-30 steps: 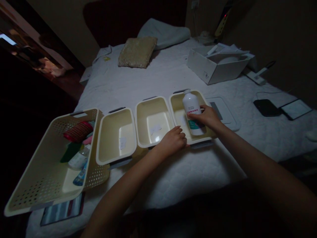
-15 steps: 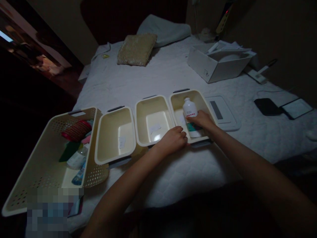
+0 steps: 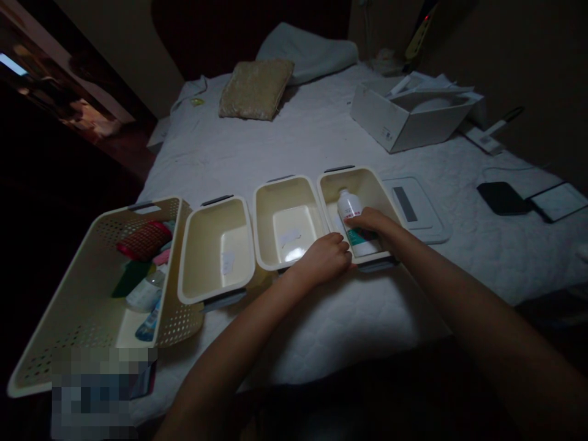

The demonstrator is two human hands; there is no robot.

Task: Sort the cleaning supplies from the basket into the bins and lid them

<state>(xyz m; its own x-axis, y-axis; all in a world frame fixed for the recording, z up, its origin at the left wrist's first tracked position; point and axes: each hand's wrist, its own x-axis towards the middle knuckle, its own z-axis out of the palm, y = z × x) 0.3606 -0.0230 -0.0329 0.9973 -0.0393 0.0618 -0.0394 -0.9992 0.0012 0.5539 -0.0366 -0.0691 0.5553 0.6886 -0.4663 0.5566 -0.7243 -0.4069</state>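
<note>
— Right hand (image 3: 370,222): what is it doing?

— It is gripping a white plastic bottle (image 3: 362,244) with red words and a green band. The fingers wrap over the middle of the bottle.

— What just changed?

— The bottle went lower. A moment ago it stood up taller, and now it leans down inside its basket, with the cap end pointing at the far wall of the basket.

— Which basket is that?

— It is a cream plastic basket (image 3: 362,177), the rightmost of three in a row across the bed (image 3: 321,324). The row sits closer to the near edge of the bed than the far edge.

— And the left hand (image 3: 324,260)?

— It is curled up by the near corner of that basket. I can't see it holding anything.

— What is farther off?

— To the left, a basket with holes (image 3: 138,211) holds a red mesh thing (image 3: 144,241) and a small bottle (image 3: 147,293). Past the row on the right lies a flat white pad (image 3: 413,208), then a white box (image 3: 386,122). By the right edge of the bed are a black phone (image 3: 502,198) and a tablet (image 3: 558,202). At the far end are a tan cushion (image 3: 255,90) and a pillow (image 3: 305,52).
</note>
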